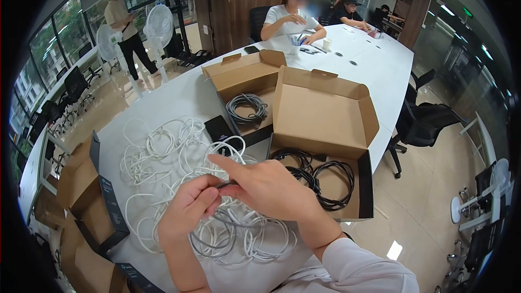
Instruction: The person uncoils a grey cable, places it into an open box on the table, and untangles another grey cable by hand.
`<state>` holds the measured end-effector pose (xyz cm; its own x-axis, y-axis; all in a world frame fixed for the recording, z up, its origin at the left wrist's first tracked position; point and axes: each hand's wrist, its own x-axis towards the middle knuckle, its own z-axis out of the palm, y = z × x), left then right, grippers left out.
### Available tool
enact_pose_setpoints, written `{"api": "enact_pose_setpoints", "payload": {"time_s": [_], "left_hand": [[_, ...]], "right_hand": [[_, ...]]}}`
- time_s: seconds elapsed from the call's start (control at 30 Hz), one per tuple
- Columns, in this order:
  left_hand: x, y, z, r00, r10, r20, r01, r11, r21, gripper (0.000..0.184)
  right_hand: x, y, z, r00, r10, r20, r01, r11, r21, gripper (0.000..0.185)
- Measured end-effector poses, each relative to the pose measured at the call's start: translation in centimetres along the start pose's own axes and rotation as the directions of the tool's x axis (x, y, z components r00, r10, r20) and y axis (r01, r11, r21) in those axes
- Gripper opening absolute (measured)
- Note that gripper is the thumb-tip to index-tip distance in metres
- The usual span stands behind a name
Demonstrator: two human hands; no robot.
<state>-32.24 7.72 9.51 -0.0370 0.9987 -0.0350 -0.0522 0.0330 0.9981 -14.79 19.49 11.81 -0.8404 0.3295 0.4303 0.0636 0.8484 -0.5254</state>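
Both my hands meet over a tangle of white cables (163, 154) on the white table. My left hand (190, 203) is closed, its fingers pinching a grey cable (217, 241) that loops down below the hands. My right hand (266, 187) grips the same grey cable near its thumb, with the index finger stretched out to the left. Part of the held cable is hidden behind the fingers. Just beyond, a cardboard box (325, 103) contains coiled black cables (334, 184). Another cardboard box (241, 78) holds a coiled grey cable (247, 109).
Open cardboard boxes (81, 179) stand along the left table edge. A dark flat object (218, 129) lies beside the white cables. Across the table a person (293, 16) sits near a cup of pens (295, 43). Another person (122, 21) stands by white fans (159, 24). A black chair (429, 122) is at right.
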Motion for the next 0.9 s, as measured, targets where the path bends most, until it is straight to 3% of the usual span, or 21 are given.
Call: {"api": "enact_pose_setpoints", "payload": {"time_s": [0.07,0.1,0.2,0.27,0.37,0.5,0.57,0.7,0.8,0.9], "left_hand": [[0.6,-0.2,0.2,0.992,0.078,-0.104,-0.080,0.997,-0.019,0.030],[0.6,-0.2,-0.2,0.987,0.087,-0.133,-0.095,0.994,-0.060,0.030],[0.4,0.0,-0.8,0.954,0.143,-0.265,-0.195,0.964,-0.181,0.028],[0.3,0.3,-1.3,0.919,0.164,-0.358,-0.270,0.924,-0.270,0.030],[0.0,0.1,-2.9,0.881,0.216,-0.421,-0.399,0.819,-0.413,0.024],[-1.1,0.5,-4.5,0.888,0.206,-0.411,-0.426,0.707,-0.565,0.022],[-1.3,0.8,-5.0,0.904,0.225,-0.364,-0.415,0.665,-0.621,0.021],[-2.1,0.8,-4.5,0.897,0.271,-0.350,-0.440,0.628,-0.642,0.022],[-2.7,1.5,-4.0,0.855,0.293,-0.428,-0.515,0.585,-0.626,0.029],[-3.9,2.4,-3.6,0.823,0.286,-0.492,-0.566,0.491,-0.662,0.039]], "right_hand": [[0.0,0.1,0.0,0.996,-0.031,-0.085,0.032,0.999,0.001,0.050],[-0.2,-0.3,-0.5,0.998,0.036,-0.051,-0.035,0.999,0.031,0.052],[0.3,-0.5,-0.5,0.948,-0.054,-0.315,0.041,0.998,-0.047,0.055],[0.4,-0.8,-0.5,0.912,-0.042,-0.409,0.018,0.998,-0.061,0.057],[0.2,-1.4,-0.8,0.892,0.003,-0.453,0.008,1.000,0.022,0.052],[-0.3,-2.2,-0.7,0.983,-0.065,-0.171,0.098,0.977,0.189,0.038],[-0.3,-2.9,-0.5,0.983,-0.179,0.029,0.163,0.940,0.298,0.035],[-1.3,-3.3,3.2,0.823,-0.467,0.325,0.270,0.823,0.499,0.041],[-1.7,-3.6,5.2,0.671,-0.472,0.572,0.296,0.878,0.377,0.052],[-1.5,-3.5,7.0,0.806,-0.296,0.514,0.212,0.953,0.217,0.066]]}}
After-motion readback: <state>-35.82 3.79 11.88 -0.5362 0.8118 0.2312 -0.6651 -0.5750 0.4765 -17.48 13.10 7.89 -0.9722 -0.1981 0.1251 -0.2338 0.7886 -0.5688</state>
